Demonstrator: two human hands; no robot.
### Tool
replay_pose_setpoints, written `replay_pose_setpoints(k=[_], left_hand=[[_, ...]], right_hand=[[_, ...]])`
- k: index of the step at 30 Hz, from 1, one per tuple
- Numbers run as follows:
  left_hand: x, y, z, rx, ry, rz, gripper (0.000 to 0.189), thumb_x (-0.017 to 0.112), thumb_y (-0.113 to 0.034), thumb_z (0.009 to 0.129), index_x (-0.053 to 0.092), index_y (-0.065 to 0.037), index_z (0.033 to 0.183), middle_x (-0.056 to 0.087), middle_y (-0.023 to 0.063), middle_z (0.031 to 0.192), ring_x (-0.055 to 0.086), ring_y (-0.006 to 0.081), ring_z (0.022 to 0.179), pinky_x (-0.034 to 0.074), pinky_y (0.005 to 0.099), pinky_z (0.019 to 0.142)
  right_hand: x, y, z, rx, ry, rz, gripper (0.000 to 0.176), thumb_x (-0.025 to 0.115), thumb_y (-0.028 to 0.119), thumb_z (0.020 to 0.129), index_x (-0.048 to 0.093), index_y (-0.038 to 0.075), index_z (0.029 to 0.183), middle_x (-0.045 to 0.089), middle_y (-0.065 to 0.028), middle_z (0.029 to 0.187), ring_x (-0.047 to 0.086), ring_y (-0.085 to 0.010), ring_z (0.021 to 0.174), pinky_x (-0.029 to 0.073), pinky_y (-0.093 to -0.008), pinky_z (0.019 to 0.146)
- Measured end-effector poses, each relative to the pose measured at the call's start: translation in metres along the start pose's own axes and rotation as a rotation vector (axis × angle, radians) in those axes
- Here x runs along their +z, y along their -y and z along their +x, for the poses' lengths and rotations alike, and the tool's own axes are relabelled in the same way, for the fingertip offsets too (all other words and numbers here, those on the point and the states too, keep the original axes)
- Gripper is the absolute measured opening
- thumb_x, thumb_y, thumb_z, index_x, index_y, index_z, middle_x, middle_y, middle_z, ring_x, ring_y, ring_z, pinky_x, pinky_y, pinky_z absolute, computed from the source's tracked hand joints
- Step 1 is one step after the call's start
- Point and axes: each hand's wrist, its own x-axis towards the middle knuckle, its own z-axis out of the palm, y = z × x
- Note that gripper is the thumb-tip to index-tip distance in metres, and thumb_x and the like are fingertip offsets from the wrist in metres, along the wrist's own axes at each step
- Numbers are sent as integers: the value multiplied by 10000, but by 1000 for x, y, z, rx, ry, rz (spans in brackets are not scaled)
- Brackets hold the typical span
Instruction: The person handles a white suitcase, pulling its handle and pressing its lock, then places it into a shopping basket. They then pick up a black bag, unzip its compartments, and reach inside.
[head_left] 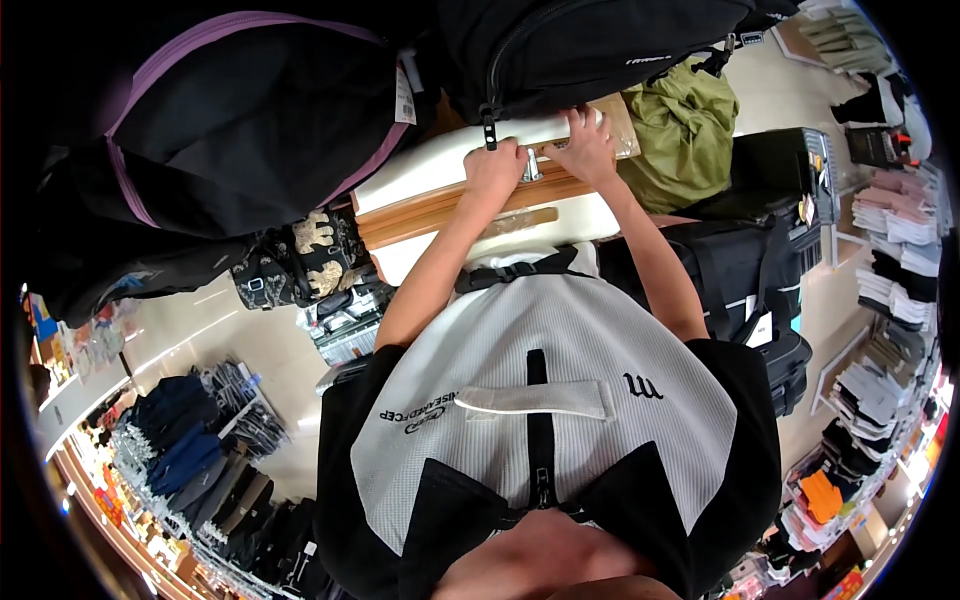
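While carrying the grey-and-black backpack (560, 400) on the chest, seemingly to free both arms, holds the hands apart on the white suitcase (420, 180) wedged under a black backpack (600, 40) ahead: left hand (495, 170) fisted by its metal latch (530, 166), right hand (585, 148) splayed flat to steady it.

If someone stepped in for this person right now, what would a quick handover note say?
Left hand: closed around the metal clasp on the white case.
Right hand: fingers spread, pressing the case's top edge beneath the black backpack.
A wooden band crosses the case; a green bag sits beside it.
Done: both hands are on the case. Left: the case looks shut; whether the clasp is released cannot be told.
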Motion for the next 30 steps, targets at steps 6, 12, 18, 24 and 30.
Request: replay_pose_setpoints(k=[6, 12, 18, 24, 30], left_hand=[[-11, -10, -13, -2, 110, 11, 297, 606, -278, 923, 677, 11, 912, 711, 176, 737, 716, 339, 700, 568, 442, 673], [-4, -16, -13, -37, 99, 18, 257, 642, -235, 882, 659, 21, 906, 715, 195, 795, 721, 343, 761, 567, 437, 699], [8, -8, -11, -38, -43, -50, 226, 621, -253, 891, 644, -28, 886, 711, 172, 807, 688, 366, 774, 541, 461, 727], [-26, 1, -36, 119, -130, -237, 169, 635, -225, 912, 623, -57, 929, 660, 100, 804, 643, 322, 814, 503, 428, 800], [-42, 2, -91, 358, 173, 7, 381, 716, -309, 874, 602, -65, 1143, 552, 108, 1125, 512, 301, 1101, 434, 414, 940]], right_hand=[[2, -1, 1, -12, -8, 17, 895, 773, 523, 695, 424, 209, 1457, 377, -165, 1497, 272, -488, 1388, 368, -688, 991], [3, -1, 0, -6, -14, 23, 911, 775, 531, 693, 420, 200, 1464, 371, -170, 1508, 256, -499, 1393, 357, -699, 995], [12, -4, 7, -16, -59, 12, 895, 768, 528, 695, 436, 189, 1454, 392, -178, 1483, 287, -488, 1364, 363, -697, 983], [8, -3, 11, -20, -30, 5, 869, 753, 523, 711, 439, 177, 1444, 387, -182, 1479, 304, -479, 1348, 350, -692, 993], [0, -3, 8, -17, 28, 95, 887, 749, 526, 725, 408, 186, 1470, 335, -190, 1524, 234, -522, 1390, 283, -730, 1035]])
